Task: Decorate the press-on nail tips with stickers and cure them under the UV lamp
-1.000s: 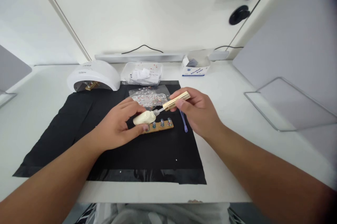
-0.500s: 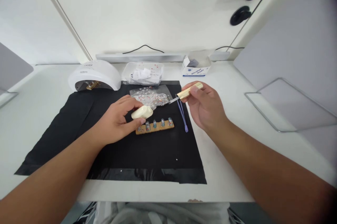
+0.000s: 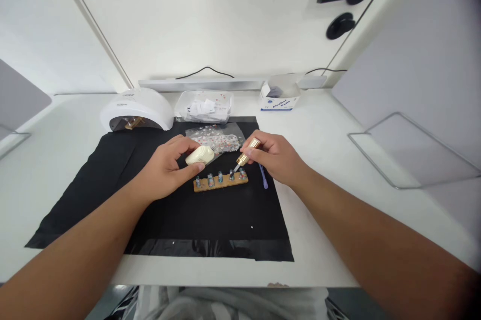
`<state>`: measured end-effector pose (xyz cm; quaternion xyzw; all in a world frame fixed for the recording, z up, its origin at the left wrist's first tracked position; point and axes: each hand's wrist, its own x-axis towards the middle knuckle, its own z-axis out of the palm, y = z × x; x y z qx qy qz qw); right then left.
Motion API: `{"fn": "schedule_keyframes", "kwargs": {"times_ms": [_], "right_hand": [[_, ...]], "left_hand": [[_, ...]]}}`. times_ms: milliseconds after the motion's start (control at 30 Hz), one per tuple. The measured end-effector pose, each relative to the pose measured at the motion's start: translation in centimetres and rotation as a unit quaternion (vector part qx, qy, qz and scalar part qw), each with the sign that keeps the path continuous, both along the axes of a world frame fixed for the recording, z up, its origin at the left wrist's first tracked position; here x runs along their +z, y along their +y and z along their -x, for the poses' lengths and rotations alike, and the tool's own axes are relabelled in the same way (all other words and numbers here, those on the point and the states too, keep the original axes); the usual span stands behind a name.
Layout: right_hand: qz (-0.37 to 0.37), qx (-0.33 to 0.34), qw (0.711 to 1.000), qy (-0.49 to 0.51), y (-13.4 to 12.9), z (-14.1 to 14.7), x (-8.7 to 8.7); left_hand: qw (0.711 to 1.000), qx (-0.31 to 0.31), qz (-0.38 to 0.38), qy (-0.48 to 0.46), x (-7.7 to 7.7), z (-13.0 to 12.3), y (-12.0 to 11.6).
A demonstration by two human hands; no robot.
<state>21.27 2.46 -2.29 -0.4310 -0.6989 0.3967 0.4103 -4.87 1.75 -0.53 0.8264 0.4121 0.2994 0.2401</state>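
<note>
My left hand [image 3: 165, 167] grips a cream nail polish bottle [image 3: 200, 155], tilted on its side above the black mat. Between the fingers of my right hand [image 3: 276, 157] is a gold-capped nail polish brush [image 3: 248, 151], pointing down and left. Its tip meets, or hovers just over, the second nail from the right on a wooden strip [image 3: 216, 185]. Several decorated artificial nails [image 3: 220, 177] stand in a row along that strip. Beneath the bottle and behind the strip lies a clear plastic sheet [image 3: 218, 140] with small colourful decorations.
A purple-handled tool [image 3: 264, 180] lies by the mat's right edge, partly behind my right hand. A white nail lamp [image 3: 137, 107], a plastic tray [image 3: 205, 106] of packets and an alcohol pad box [image 3: 280, 94] stand at the back. The black mat [image 3: 210, 220] covers the middle of the table.
My right hand has moved down and left, taking the brush from beside the bottle's neck to the nails on the strip. My left hand still holds the bottle in nearly the same place.
</note>
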Motion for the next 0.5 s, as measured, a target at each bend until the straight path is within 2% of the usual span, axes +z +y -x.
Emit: {"fn": "schedule_keyframes", "kwargs": {"times_ms": [133,267,367,500], "right_hand": [[0.004,-0.032,0.999,0.001,0.30,-0.11,-0.10],[0.024,0.013,0.997,0.066,0.19,-0.15,-0.04],[0.032,0.027,0.998,0.048,0.03,-0.01,0.11],[0.042,-0.008,0.999,0.024,0.11,0.23,0.18]], "left_hand": [[1.000,-0.002,0.001,-0.003,0.01,0.13,-0.08],[1.000,0.001,-0.002,-0.003,-0.08,0.16,-0.03],[1.000,-0.006,-0.007,-0.003,-0.12,0.13,0.01],[1.000,-0.006,-0.010,0.002,-0.06,0.08,0.02]]}}
